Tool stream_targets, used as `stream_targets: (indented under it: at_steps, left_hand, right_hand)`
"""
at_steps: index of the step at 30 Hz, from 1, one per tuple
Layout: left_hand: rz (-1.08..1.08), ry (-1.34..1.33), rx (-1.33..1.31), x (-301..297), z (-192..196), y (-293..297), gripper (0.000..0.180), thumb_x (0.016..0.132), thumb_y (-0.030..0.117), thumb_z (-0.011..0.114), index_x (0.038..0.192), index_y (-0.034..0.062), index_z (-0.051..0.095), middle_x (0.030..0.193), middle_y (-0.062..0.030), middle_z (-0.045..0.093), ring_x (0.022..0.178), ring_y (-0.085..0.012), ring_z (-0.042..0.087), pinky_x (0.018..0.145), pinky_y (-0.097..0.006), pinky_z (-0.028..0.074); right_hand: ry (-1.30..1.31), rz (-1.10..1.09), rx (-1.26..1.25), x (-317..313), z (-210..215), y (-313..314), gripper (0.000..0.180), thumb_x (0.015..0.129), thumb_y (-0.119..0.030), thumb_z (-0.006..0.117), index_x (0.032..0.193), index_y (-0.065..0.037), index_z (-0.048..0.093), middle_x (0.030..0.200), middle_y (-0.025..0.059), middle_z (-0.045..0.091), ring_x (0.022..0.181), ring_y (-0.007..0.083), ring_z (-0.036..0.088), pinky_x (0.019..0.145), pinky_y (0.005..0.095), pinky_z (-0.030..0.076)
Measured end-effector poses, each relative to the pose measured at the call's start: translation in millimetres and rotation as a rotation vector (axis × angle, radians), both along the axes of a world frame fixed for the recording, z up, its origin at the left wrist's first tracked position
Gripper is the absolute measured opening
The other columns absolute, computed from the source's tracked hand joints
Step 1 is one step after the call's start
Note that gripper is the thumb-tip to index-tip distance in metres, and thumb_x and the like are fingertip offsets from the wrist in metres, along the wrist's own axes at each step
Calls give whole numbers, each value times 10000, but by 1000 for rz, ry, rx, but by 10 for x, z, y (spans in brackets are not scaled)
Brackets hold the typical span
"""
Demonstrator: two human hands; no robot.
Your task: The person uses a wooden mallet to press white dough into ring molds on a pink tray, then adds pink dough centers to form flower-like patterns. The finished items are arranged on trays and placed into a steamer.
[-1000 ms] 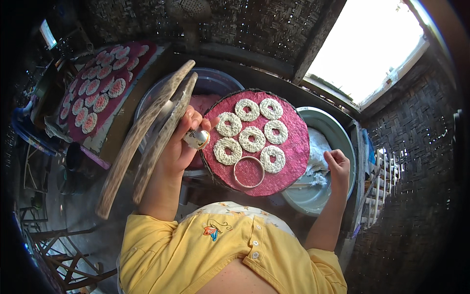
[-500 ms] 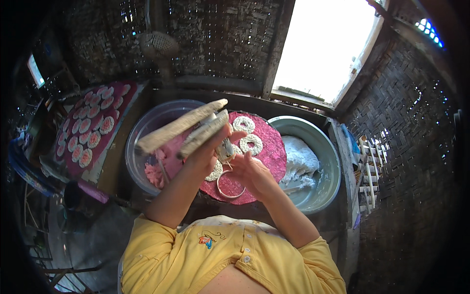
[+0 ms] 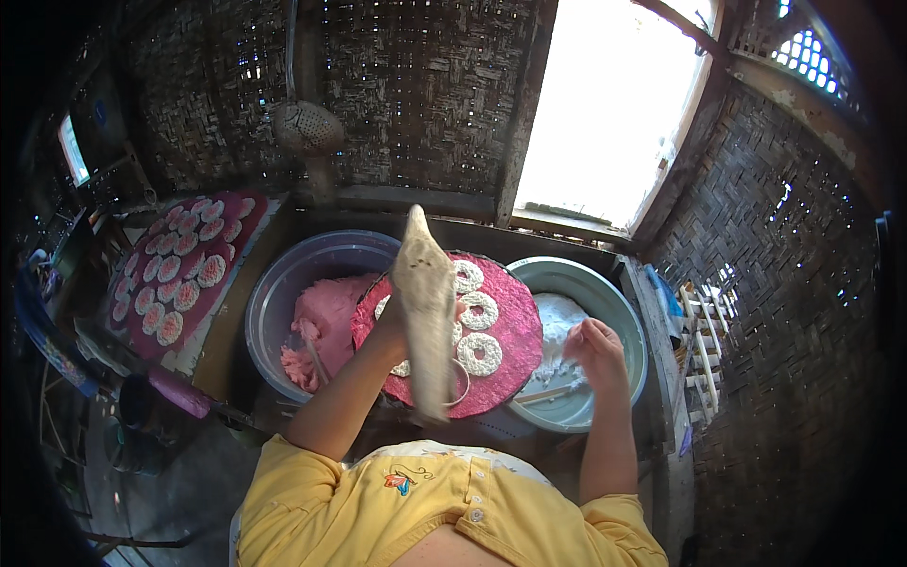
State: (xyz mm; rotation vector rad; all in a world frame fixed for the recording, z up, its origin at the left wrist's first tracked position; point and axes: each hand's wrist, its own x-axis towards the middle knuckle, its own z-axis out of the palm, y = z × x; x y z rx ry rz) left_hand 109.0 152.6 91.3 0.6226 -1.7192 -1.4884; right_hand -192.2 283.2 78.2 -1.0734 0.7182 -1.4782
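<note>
While left hand (image 3: 385, 336) grips wooden tool (image 3: 423, 293) over pink disc (image 3: 520, 331) on its 9 o'clock side, right hand (image 3: 599, 353) is bunched over green basin (image 3: 631, 378) at 3, can't tell around what; white rings (image 3: 493, 356) on disc, embroidered shirt motif (image 3: 398, 485) at 6

No lettering, label, brand, number or sign can be read on the yellow shirt (image 3: 430, 506) or on anything beyond it.
</note>
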Motion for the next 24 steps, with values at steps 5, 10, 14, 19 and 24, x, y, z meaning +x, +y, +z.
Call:
stream_targets:
  at_steps: [5, 10, 14, 19, 24]
  left_hand:
    - [342, -296, -621, -161, -53, 161, 351, 736, 329, 634, 990, 88, 639, 914, -129, 661, 876, -276, 622, 873, -430, 450]
    - [428, -678, -980, -386, -87, 319, 351, 792, 331, 540, 1088, 152, 597, 999, -64, 641, 894, -189, 626, 1021, -536, 272]
    - [316, -680, -876, -331, -160, 328, 349, 787, 345, 554, 1065, 139, 607, 973, -84, 645, 884, -226, 628, 969, -514, 338]
    - [429, -524, -708, -279, -181, 365, 276, 695, 367, 638, 767, 101, 618, 681, -113, 601, 663, -288, 617, 590, -391, 477]
    - [217, -379, -1045, -465, 77, 525, 259, 630, 333, 658, 702, 96, 578, 580, -69, 568, 564, -277, 595, 564, -402, 474]
  right_hand:
    - [816, -400, 139, 225, -61, 139, 570, 893, -474, 489, 1168, 24, 528, 951, 115, 632, 839, 220, 597, 755, 324, 469]
    - [269, 221, 422, 943, -11, 278, 701, 882, -619, 336, 1126, 14, 514, 893, 123, 596, 674, 169, 563, 609, 278, 454]
    - [103, 156, 489, 1075, -28, 329, 611, 891, -600, 350, 972, -19, 521, 691, 57, 523, 525, 143, 481, 479, 270, 405]
    - [1053, 31, 337, 1056, 215, 168, 500, 939, -451, 357, 1124, -8, 497, 900, 143, 600, 831, 252, 598, 749, 353, 465]
    - [1335, -671, -441, 1181, 888, -38, 388, 788, -223, 589, 1077, 21, 504, 965, 198, 524, 873, 335, 518, 769, 418, 411]
